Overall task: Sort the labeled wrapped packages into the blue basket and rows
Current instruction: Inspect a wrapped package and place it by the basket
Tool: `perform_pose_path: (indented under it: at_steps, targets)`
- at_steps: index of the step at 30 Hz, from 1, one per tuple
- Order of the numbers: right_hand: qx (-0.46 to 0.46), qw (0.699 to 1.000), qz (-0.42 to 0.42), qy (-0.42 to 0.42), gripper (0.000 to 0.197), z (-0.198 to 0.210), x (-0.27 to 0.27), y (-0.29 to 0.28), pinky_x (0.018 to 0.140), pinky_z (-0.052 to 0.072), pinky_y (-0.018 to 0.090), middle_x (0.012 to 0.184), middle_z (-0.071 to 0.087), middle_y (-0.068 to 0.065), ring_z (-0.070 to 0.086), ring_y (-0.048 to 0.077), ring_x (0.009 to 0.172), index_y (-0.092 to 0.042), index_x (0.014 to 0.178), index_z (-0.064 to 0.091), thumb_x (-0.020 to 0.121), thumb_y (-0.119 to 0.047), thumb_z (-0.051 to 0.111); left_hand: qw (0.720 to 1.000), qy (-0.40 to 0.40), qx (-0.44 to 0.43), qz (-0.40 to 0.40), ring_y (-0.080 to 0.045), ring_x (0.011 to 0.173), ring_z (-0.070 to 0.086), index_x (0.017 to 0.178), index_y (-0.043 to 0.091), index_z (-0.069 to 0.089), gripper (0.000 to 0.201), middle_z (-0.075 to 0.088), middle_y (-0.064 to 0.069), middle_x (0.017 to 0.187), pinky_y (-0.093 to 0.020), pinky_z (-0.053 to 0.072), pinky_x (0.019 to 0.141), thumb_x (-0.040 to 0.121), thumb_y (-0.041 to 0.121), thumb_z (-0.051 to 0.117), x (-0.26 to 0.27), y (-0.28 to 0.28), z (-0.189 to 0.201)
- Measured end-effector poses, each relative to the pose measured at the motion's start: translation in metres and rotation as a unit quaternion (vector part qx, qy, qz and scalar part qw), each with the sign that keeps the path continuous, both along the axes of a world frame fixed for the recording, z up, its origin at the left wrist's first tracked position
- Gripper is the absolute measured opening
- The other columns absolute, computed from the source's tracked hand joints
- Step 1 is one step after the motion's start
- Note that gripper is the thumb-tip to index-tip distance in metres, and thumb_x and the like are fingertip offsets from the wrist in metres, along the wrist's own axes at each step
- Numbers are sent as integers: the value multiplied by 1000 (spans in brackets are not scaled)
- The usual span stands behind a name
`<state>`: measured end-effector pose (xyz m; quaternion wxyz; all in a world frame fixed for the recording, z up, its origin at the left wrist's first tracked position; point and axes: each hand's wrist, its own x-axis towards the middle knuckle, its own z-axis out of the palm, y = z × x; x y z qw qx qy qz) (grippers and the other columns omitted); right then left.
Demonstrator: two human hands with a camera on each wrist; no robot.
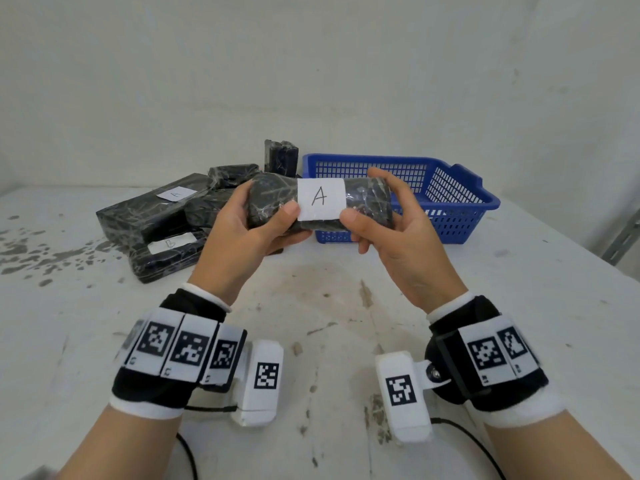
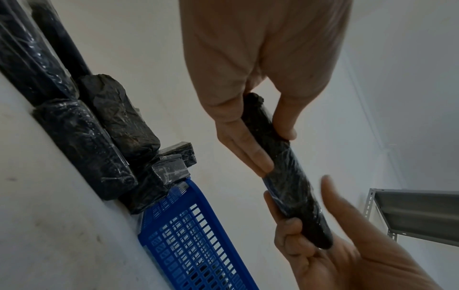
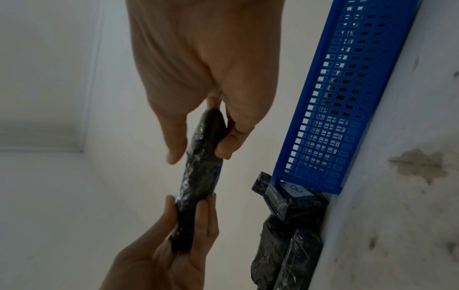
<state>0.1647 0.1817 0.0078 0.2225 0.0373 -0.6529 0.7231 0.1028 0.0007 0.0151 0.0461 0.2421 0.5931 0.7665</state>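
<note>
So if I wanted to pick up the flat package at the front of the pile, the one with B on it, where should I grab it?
Probably across the B package's long sides, coming straight down from above. It lies flat on the table, its near edge is free, and another package rests on its back part.

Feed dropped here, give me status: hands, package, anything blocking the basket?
Left hand and right hand grip package A. Held above table. Blue basket open, nothing blocking.
</note>
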Motion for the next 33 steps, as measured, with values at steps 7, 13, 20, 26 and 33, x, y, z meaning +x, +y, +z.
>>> perform_pose_path:
  at_steps: [7,13,20,26,33]
  targets:
    - [18,999,-37,8,81,-2,-1,-5,59,47,15,117,66,3,60,2,70,-29,134,47,63,-35,84,997,62,-34,28,-19,107,67,133,11,43,58,63,-7,123,-28,58,77,82,16,70,7,1,3]
    - [6,999,-41,20,59,3,3,-6,57,47,14,111,66,2,61,-1,67,-25,130,50,79,-20,78,996,74,-36,20,-21,72,68,132,9,42,45,70,-10,99,-39,59,74,93,21,61,6,2,4]
    - [-21,999,1,44,46,6,4,2,56,44,27,93,68,-1,52,16,67,-27,129,58,84,-32,68,997,19,63,-39,-21,72,69,125,3,45,27,69,-10,97,-29,58,66,103,16,34,4,1,7]
    - [-45,998,0,52,22,10,5,2,52,39,29,97,64,4,54,17,70,-23,115,63,94,-30,62,998,20,63,-19,-25,71,69,112,6,50,21,71,-5,88,-34,60,64,104,20,37,5,1,9]
    - [-35,998,-34,38,4,12,7,-3,47,37,27,87,67,-3,57,14,68,-25,98,61,99,-23,58,999,19,45,-5,-28,60,66,111,7,47,18,70,-9,85,-34,59,58,103,21,41,9,3,12]
